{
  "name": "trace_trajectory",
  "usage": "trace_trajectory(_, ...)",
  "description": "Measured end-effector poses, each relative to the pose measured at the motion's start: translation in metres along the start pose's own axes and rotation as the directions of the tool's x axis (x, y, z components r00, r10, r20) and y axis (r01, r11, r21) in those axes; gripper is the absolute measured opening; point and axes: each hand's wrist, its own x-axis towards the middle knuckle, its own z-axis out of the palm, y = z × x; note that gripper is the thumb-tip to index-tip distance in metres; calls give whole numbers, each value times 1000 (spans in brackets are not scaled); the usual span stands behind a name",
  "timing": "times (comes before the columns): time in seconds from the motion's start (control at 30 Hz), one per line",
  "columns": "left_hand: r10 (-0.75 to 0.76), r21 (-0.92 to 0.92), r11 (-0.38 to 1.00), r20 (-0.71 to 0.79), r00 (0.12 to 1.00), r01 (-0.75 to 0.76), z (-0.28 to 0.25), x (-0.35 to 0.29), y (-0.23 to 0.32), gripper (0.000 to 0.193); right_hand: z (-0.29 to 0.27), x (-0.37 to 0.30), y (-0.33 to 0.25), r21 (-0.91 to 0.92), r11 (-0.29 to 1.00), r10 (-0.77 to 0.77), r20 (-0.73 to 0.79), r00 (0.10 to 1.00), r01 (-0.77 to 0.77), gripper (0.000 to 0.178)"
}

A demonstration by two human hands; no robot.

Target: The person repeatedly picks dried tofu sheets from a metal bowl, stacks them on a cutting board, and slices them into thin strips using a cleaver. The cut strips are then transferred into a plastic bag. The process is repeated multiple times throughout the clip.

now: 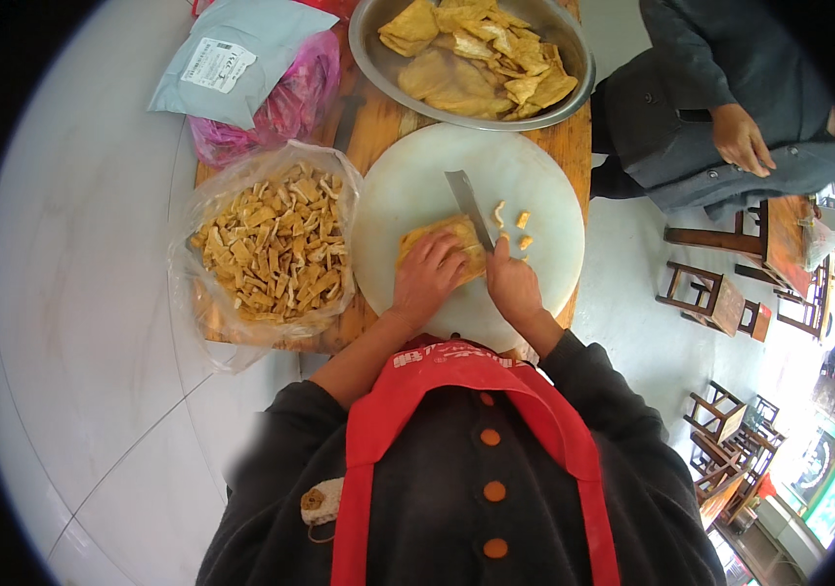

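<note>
A round white cutting board (495, 156) lies on the wooden table in front of me. On it rests a flat golden slab of fried tofu (472, 256). My left hand (425, 269) lies over the slab, pressing it down with its fingers stretched out. My right hand (513, 281) is closed round the handle of a cleaver (469, 203), whose blade stands along the slab's right edge. Right of the blade lie several small cut tofu pieces (523, 220). The cleaver's handle is mostly hidden in my right hand.
Left of the board, a clear plastic bag (179, 264) holds many cut tofu strips (276, 249). A steel basin (588, 83) of whole fried tofu slabs stands behind. Pink bag (305, 93) and grey parcel (241, 54) lie back left. A person (730, 107) stands right; wooden stools (701, 293) are beyond.
</note>
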Motion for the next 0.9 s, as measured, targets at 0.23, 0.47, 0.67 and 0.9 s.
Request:
trace_trajectory(0.23, -10, 6, 1000, -30, 1000, 10, -4, 1, 6, 15, -85, -31, -16, 95, 995, 14, -23, 1000, -12, 22)
trace_trajectory(0.47, 3, -18, 1000, -1, 1000, -3, -3, 1, 1, 13, -101, -61, -25, 27, 997, 61, 234, 970, -69, 22)
trace_trajectory(0.67, -9, -46, 999, 38, 999, 11, 5, 0, -2, 13, -54, -35, -19, -44, 998, 49, 200, 979, -41, 21)
trace_trajectory(0.9, -17, -70, 997, 49, 999, 21, -1, 2, -2, 15, 10, -9, -14, 32, 997, 70, 31, 997, -71, 22)
